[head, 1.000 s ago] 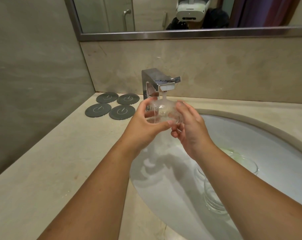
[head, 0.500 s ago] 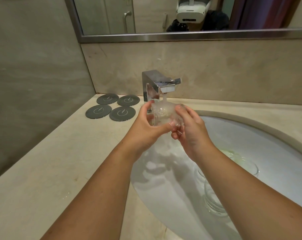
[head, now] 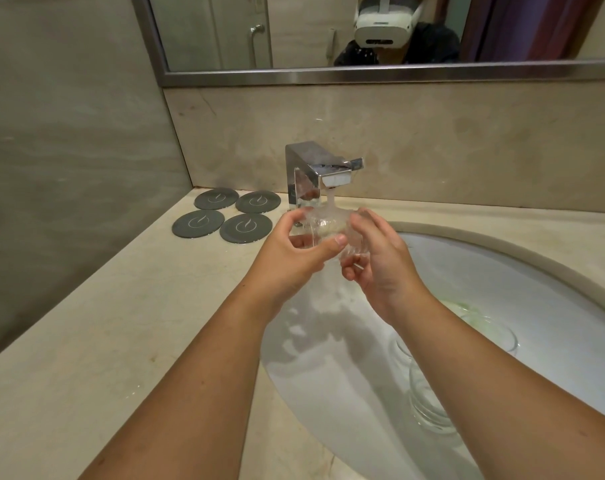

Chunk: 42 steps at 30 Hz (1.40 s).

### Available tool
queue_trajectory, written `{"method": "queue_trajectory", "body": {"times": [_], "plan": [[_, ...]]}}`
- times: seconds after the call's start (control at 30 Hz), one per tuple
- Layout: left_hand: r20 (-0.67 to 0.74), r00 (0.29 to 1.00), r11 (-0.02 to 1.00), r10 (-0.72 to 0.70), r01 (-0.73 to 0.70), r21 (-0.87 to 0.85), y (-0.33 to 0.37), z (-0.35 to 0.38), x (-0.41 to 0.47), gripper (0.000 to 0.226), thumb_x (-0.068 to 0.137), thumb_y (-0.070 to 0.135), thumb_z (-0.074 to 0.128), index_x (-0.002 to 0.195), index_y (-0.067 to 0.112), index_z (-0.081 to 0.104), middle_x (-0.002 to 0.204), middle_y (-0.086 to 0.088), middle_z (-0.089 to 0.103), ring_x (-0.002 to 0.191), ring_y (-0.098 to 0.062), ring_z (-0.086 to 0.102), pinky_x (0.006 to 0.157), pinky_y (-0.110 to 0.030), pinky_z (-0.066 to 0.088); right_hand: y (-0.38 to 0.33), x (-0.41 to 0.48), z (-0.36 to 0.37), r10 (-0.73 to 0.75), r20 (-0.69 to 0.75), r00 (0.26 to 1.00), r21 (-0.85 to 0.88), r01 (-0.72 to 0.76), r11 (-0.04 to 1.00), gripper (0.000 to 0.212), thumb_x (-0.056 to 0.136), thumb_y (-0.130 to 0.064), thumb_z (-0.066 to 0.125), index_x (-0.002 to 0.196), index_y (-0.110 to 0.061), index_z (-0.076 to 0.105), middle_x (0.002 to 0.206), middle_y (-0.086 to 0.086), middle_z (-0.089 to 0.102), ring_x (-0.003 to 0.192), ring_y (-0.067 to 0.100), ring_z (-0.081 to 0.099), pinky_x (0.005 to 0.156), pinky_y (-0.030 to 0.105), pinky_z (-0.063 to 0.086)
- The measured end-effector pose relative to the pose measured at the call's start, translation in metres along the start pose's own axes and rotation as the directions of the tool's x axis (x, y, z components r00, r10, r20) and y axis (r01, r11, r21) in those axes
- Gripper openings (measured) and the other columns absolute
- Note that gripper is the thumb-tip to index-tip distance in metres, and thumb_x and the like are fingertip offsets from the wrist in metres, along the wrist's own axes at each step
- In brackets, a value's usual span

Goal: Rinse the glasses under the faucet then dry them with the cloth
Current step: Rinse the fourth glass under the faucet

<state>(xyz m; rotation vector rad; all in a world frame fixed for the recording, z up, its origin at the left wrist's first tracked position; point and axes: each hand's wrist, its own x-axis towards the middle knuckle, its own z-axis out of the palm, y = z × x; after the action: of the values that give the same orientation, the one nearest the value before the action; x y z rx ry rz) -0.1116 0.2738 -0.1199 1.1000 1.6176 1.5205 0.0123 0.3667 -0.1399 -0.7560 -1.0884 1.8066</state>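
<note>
You hold the clear round drinking glass (head: 329, 226) under the square chrome faucet (head: 315, 168). Your left hand (head: 294, 258) curls round it from 9 o'clock and your right hand (head: 377, 265) from 3 o'clock. Its axis is blurred.

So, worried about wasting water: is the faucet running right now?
On: a stream falls from the faucet onto the glass.

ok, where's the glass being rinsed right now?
Head view, centre: the glass sits under the faucet stream, gripped between the left hand and right hand, above the sink basin.
</note>
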Motion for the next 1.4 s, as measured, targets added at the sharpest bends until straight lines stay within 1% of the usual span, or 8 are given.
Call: {"method": "queue_trajectory", "body": {"times": [0.3, 0.43, 0.57, 0.7, 0.8, 0.97, 1.23, 1.4], "plan": [[0.019, 0.998, 0.997, 0.057, -0.058, 0.048, 0.005, 0.001, -0.005, 0.069, 0.082, 0.024, 0.093, 0.134, 0.048, 0.054, 0.128, 0.007, 0.067, 0.102, 0.002, 0.074, 0.088, -0.014, 0.056, -0.001, -0.004, 0.002, 0.018, -0.038, 0.999, -0.053, -0.02, 0.998, 0.055, 0.091, -0.058, 0.074, 0.127, -0.017, 0.068, 0.087, 0.001, 0.07, 0.053, 0.014, 0.051, 0.045, 0.027, 0.04], [-0.005, 1.0, 1.0, 0.007, -0.007, -0.024, 0.003, 0.002, -0.002, 0.052, 0.084, 0.026, 0.093, 0.117, 0.045, 0.058, 0.113, 0.003, 0.077, 0.11, -0.009, 0.075, 0.098, -0.039, 0.063, -0.002, -0.001, 0.001, 0.056, 0.019, 0.998, -0.029, -0.055, 0.998, 0.047, 0.1, -0.051, 0.065, 0.128, -0.014, 0.07, 0.094, 0.007, 0.067, 0.057, 0.014, 0.053, 0.045, 0.028, 0.04], [0.004, 0.999, 0.993, -0.04, 0.04, -0.108, 0.0, 0.001, 0.002, 0.071, 0.078, 0.037, 0.094, 0.137, 0.035, 0.056, 0.123, -0.007, 0.077, 0.123, -0.02, 0.072, 0.097, -0.037, 0.063, 0.0, 0.001, 0.002, 0.026, 0.025, 0.999, -0.002, -0.026, 1.0, 0.032, 0.1, -0.034, 0.069, 0.125, -0.014, 0.068, 0.104, 0.009, 0.061, 0.056, 0.017, 0.052, 0.046, 0.029, 0.039], [0.06, 0.998, 0.998, -0.03, 0.034, -0.057, -0.002, 0.001, 0.001, 0.092, 0.071, 0.043, 0.099, 0.146, 0.044, 0.047, 0.13, 0.002, 0.072, 0.119, -0.009, 0.073, 0.107, -0.036, 0.056, -0.002, -0.003, 0.003, -0.009, -0.045, 0.999, -0.024, 0.008, 1.0, 0.045, 0.095, -0.043, 0.076, 0.129, -0.015, 0.067, 0.098, 0.009, 0.067, 0.05, 0.016, 0.052, 0.044, 0.028, 0.041], [0.064, 0.998, 1.0, 0.006, -0.007, 0.01, 0.0, 0.0, -0.002, 0.085, 0.081, 0.026, 0.095, 0.147, 0.047, 0.046, 0.133, 0.005, 0.066, 0.111, -0.005, 0.075, 0.108, -0.034, 0.055, -0.003, -0.004, 0.002, -0.005, -0.083, 0.997, -0.05, 0.001, 0.999, 0.056, 0.089, -0.053, 0.08, 0.128, -0.017, 0.066, 0.092, 0.009, 0.068, 0.049, 0.015, 0.05, 0.043, 0.028, 0.041], [0.025, 1.0, 1.0, 0.007, -0.007, -0.001, -0.003, 0.0, 0.003, 0.066, 0.08, 0.032, 0.096, 0.135, 0.041, 0.061, 0.125, -0.002, 0.076, 0.117, -0.011, 0.073, 0.101, -0.043, 0.062, -0.005, -0.006, 0.002, 0.063, -0.04, 0.997, -0.047, -0.065, 0.997, 0.051, 0.097, -0.064, 0.063, 0.118, -0.018, 0.072, 0.082, 0.003, 0.067, 0.052, 0.014, 0.05, 0.047, 0.029, 0.04], [0.026, 0.995, 0.987, -0.095, 0.098, -0.131, -0.004, 0.0, 0.006, 0.074, 0.072, 0.043, 0.097, 0.135, 0.031, 0.059, 0.121, -0.009, 0.079, 0.11, -0.021, 0.074, 0.086, -0.03, 0.063, -0.003, -0.002, 0.004, -0.009, 0.001, 1.0, -0.053, 0.009, 0.999, 0.043, 0.098, -0.017, 0.058, 0.139, -0.03, 0.063, 0.106, 0.005, 0.066, 0.057, 0.018, 0.049, 0.05, 0.032, 0.04], [0.057, 0.996, 0.995, -0.068, 0.072, -0.073, -0.005, 0.001, 0.004, 0.089, 0.067, 0.047, 0.093, 0.143, 0.037, 0.049, 0.129, -0.003, 0.074, 0.119, -0.013, 0.073, 0.101, -0.038, 0.059, -0.003, -0.002, 0.002, -0.019, -0.01, 1.0, -0.008, 0.019, 1.0, 0.041, 0.098, -0.029, 0.072, 0.138, -0.025, 0.064, 0.106, 0.006, 0.067, 0.053, 0.015, 0.05, 0.048, 0.03, 0.04]]}}
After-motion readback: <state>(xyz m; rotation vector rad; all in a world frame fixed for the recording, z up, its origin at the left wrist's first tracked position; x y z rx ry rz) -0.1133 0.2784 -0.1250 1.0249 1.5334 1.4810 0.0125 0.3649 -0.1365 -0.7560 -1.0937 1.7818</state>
